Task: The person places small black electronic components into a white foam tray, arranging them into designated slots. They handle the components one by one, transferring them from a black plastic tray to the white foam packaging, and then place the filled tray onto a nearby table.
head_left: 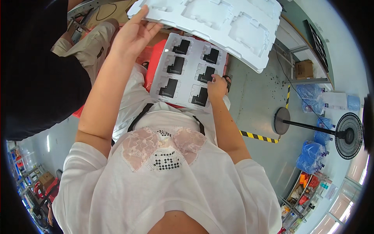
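Above the person's lap, the left hand pinches the near edge of an empty white moulded tray, lifted clear to uncover a lower tray of six black parts; the right hand's fingers, together, press one part at its right edge.

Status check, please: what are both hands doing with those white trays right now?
Left hand lifts empty white moulded tray, fingers on its edge. Right hand rests on lower tray by black parts in its pockets. Nothing between hands and trays.
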`<state>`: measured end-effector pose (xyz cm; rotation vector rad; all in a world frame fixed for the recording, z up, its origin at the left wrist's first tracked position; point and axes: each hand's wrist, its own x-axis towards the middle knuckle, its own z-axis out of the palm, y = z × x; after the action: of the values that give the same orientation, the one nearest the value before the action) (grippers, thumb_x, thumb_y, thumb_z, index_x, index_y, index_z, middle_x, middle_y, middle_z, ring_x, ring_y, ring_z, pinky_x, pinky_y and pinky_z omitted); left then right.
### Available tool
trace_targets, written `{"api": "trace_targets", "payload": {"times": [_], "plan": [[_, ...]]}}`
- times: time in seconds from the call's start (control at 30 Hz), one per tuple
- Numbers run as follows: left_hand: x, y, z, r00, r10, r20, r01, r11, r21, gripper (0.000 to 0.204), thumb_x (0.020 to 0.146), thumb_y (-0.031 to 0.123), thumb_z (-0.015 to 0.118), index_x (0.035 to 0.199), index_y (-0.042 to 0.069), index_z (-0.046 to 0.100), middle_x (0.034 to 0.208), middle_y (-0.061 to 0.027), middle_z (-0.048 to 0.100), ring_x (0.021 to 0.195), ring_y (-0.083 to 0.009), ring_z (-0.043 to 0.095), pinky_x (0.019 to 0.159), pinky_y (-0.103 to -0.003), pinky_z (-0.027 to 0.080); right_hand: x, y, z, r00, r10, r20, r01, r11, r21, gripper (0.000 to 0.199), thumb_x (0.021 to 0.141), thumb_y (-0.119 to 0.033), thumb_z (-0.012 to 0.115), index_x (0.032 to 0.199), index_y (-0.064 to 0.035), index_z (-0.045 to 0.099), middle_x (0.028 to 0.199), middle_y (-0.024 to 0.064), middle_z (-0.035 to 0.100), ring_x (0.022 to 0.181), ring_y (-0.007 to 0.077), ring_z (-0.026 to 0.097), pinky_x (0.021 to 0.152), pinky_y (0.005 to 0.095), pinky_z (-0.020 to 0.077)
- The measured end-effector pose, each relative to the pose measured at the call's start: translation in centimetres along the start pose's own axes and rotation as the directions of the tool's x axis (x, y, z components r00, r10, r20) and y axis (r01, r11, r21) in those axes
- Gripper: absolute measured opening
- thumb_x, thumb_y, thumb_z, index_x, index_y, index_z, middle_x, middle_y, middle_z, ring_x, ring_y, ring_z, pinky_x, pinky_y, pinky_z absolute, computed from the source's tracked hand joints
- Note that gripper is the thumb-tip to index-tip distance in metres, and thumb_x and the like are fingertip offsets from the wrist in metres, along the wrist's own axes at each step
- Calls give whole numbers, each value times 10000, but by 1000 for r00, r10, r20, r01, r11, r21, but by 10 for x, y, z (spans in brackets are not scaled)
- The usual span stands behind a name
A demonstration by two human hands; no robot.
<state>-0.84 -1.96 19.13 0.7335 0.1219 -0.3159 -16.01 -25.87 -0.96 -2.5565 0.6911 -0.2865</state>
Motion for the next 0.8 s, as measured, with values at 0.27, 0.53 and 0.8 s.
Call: {"api": "trace_targets", "payload": {"times": [0.27,0.53,0.8], "plan": [[-16,67,-30,988,132,81,-125,988,-89,311,871,127,571,1127,-15,465,1098,-107,538,1033,-241,544,876,-379,497,12,-30,21,950,-313,-3,313,950,1,251,737,-253,634,943,-109,641,912,114,591,883,277,552,748,433,452],[-39,93,-29,975,223,13,-218,963,-160,310,875,108,559,1124,-45,455,1110,-148,528,1043,-266,539,886,-391,499,41,-121,56,920,96,379,-102,995,-6,338,799,-334,583,934,-29,638,968,159,629,973,344,576,822,463,449],[-57,95,-40,971,238,-11,-237,961,-141,331,871,94,560,1135,-56,429,1111,-163,521,1044,-263,538,887,-382,500,41,-113,46,941,-23,337,38,998,-40,264,763,-219,621,989,-84,629,1078,116,575,1012,316,547,855,470,419]]}}
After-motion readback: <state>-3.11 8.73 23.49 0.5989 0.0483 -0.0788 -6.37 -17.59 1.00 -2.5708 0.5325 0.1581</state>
